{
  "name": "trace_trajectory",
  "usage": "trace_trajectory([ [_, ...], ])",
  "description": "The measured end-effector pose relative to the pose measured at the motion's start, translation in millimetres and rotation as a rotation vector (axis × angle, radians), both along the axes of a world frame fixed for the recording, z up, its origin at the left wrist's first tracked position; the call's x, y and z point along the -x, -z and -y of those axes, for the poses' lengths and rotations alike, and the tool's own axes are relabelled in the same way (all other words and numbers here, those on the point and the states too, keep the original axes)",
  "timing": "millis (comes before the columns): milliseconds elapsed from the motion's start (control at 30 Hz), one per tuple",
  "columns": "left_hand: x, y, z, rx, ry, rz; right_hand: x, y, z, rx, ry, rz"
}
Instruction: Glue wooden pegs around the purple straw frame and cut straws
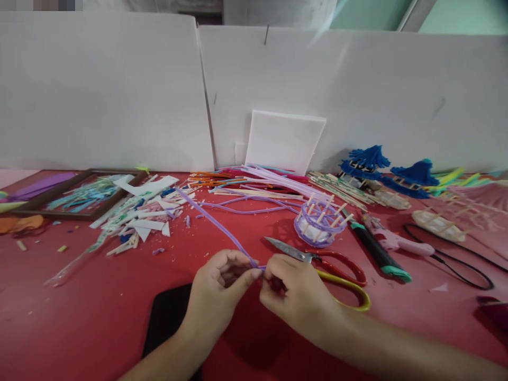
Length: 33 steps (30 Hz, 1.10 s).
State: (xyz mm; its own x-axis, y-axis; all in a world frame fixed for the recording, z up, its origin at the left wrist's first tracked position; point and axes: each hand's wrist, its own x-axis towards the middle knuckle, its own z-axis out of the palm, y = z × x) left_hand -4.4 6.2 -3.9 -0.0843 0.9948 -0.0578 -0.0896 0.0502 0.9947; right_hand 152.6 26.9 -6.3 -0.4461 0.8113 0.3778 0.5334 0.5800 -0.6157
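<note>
A purple pipe cleaner (220, 226) runs from the upper left down to my fingertips. My left hand (222, 288) pinches it between thumb and fingers. Close against it, my right hand (296, 291) is closed on the same pipe cleaner near its end; the tip is hidden. Behind my right hand lie scissors (291, 250) with one red and one yellow handle loop, partly covered by that hand. Just beyond the scissors stands a small round piece of purple pipe cleaner and wooden sticks (320, 222). A black phone-like slab (166, 312) lies under my left wrist.
Several loose pipe cleaners and sticks (273, 182) lie at the back. Paper scraps (148, 211) and a brown frame (85, 216) are at left. To the right are a black-and-green cutter (377, 251), a pink glue gun (397, 241) with its cord, and blue-roofed models (413, 177).
</note>
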Motion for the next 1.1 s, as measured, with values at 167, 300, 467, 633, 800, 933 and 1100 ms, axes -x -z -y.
trace_trajectory([
  [167, -0.8, -2.3, 0.9, -0.022, -0.07, 0.041, 0.1, -1.0, 3.5, -0.093, -0.019, 0.035],
  [300, 0.0, -2.7, 1.9, -0.051, -0.102, 0.019, -0.2, -2.1, 3.4, -0.149, -0.047, 0.051],
  [467, 2.0, -1.5, 0.6, -0.081, -0.101, -0.018, -1.7, -1.4, 2.6, -0.212, -0.104, 0.048],
  [633, 2.0, -1.4, -1.1, -0.054, -0.062, 0.08, -4.3, -1.1, 2.1, -0.251, -0.161, 0.025],
  [800, 3.8, -0.5, 0.3, -0.047, 0.002, 0.09, -5.3, -3.7, 5.2, -0.217, -0.193, -0.014],
  [933, 4.9, -1.9, 0.7, -0.027, 0.019, 0.103, -7.9, -3.0, 7.1, -0.239, -0.205, -0.035],
  [1100, 3.9, -5.4, 0.5, 0.011, 0.046, 0.124, -11.2, -2.8, 8.3, -0.291, -0.248, 0.059],
])
